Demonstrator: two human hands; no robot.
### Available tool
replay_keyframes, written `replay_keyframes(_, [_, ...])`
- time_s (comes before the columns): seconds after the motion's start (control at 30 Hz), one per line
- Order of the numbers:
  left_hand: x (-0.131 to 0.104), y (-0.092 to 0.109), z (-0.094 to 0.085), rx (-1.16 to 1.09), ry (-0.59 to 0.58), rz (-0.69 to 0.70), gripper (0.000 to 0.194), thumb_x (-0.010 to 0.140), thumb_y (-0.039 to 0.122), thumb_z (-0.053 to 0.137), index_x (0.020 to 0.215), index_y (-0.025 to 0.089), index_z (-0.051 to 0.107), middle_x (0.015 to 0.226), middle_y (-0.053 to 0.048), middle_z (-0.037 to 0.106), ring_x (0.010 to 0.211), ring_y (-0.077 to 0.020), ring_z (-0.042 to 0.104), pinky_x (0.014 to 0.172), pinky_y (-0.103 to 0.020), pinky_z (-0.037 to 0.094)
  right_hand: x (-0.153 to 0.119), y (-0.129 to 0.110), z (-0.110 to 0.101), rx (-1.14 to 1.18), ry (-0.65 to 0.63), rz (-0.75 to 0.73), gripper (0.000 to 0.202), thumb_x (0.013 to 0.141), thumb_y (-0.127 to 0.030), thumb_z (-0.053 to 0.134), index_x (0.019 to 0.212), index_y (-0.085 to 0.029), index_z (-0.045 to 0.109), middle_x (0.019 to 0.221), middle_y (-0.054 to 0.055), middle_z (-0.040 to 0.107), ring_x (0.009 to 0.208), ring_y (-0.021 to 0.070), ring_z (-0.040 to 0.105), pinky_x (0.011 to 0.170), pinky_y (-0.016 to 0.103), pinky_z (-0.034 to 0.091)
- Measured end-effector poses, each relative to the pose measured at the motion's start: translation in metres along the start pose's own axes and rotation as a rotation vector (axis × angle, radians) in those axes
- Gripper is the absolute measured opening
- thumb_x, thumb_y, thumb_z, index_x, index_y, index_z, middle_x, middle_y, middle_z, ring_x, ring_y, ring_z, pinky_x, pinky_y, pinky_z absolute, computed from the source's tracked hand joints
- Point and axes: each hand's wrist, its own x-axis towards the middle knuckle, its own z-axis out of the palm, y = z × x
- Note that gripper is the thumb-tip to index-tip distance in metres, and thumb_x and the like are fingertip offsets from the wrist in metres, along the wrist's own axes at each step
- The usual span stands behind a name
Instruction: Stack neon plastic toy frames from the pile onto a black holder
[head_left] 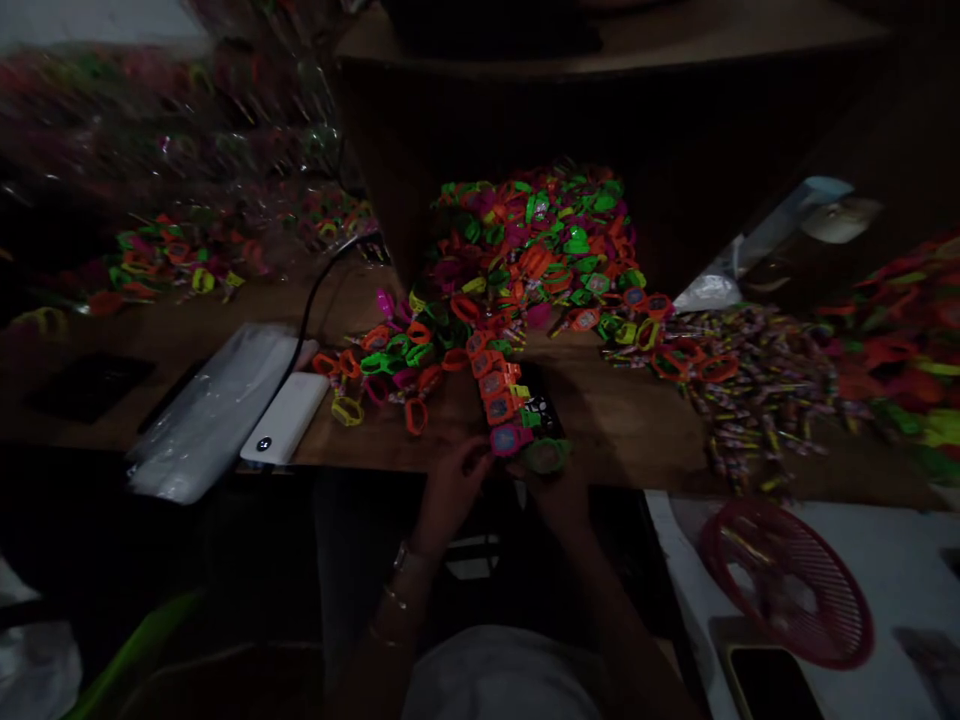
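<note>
My left hand (453,488) is at the table's front edge, its fingertips closed at a purple toy watch (507,438). Close by on the right, my right hand (559,490) touches a green toy watch (547,456); its fingers are dim and partly hidden. Orange toy watches (493,384) form a column running back from the purple one. Beside this column lies a dark patterned strip (537,405) with small yellow and green pieces on it. A large heap of colourful toy watches (555,235) fills the open box behind.
On the left lie clear plastic bags (217,410) and a white power bank (289,418) with a black cable. Many small wrapped sticks (757,380) cover the right side. A pink basket (840,610) and a phone (772,680) are at the lower right.
</note>
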Motion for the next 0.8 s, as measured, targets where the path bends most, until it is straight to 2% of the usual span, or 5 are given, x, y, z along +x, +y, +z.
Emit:
replay_keyframes(0.1, [0.004, 0.000, 0.001, 0.019, -0.034, 0.039, 0.019, 0.079, 0.022, 0.059, 0.096, 0.017, 0.069, 0.088, -0.003, 0.074, 0.077, -0.0168, 0.068, 0.066, -0.023, 0.053, -0.004, 0.007, 0.007, -0.053, 0.063, -0.067, 0.040, 0.056, -0.052, 0.077, 0.074, -0.018, 0.064, 0.074, 0.006, 0.070, 0.070, 0.0229, 0.064, 0.066, 0.037, 0.051])
replay_keyframes(0.3, [0.008, -0.005, 0.002, 0.059, -0.077, 0.066, 0.019, 0.083, 0.022, 0.056, 0.097, 0.018, 0.067, 0.097, -0.003, 0.074, 0.091, -0.0193, 0.067, 0.082, -0.029, 0.052, -0.008, 0.018, 0.015, -0.210, 0.136, -0.196, 0.034, 0.067, -0.053, 0.071, 0.070, -0.020, 0.062, 0.071, 0.006, 0.067, 0.072, 0.0231, 0.062, 0.069, 0.038, 0.050])
replay_keyframes(0.47, [0.011, -0.007, 0.001, 0.051, -0.081, 0.066, 0.020, 0.083, 0.024, 0.055, 0.096, 0.017, 0.069, 0.096, -0.004, 0.074, 0.088, -0.0200, 0.068, 0.081, -0.031, 0.053, -0.007, 0.013, 0.014, -0.360, 0.122, -0.286, 0.034, 0.075, -0.053, 0.064, 0.068, -0.019, 0.063, 0.065, 0.007, 0.066, 0.064, 0.0237, 0.060, 0.060, 0.037, 0.046])
replay_keyframes(0.6, [0.010, -0.005, -0.011, 0.027, -0.084, 0.122, 0.022, 0.082, 0.027, 0.056, 0.096, 0.019, 0.071, 0.098, -0.005, 0.074, 0.090, -0.0211, 0.069, 0.081, -0.033, 0.055, -0.003, 0.011, 0.011, -0.382, 0.103, -0.401, 0.034, 0.077, -0.052, 0.061, 0.067, -0.019, 0.063, 0.063, 0.005, 0.065, 0.060, 0.0213, 0.059, 0.059, 0.035, 0.045])
replay_keyframes(0.8, [-0.005, 0.013, -0.020, 0.023, 0.065, 0.277, 0.029, 0.084, 0.030, 0.060, 0.112, 0.024, 0.066, 0.111, -0.007, 0.069, 0.101, -0.0207, 0.065, 0.086, -0.034, 0.054, -0.003, 0.012, 0.007, -0.333, 0.095, -0.384, 0.027, 0.077, -0.045, 0.062, 0.066, -0.019, 0.063, 0.062, 0.005, 0.066, 0.058, 0.0197, 0.060, 0.053, 0.031, 0.045])
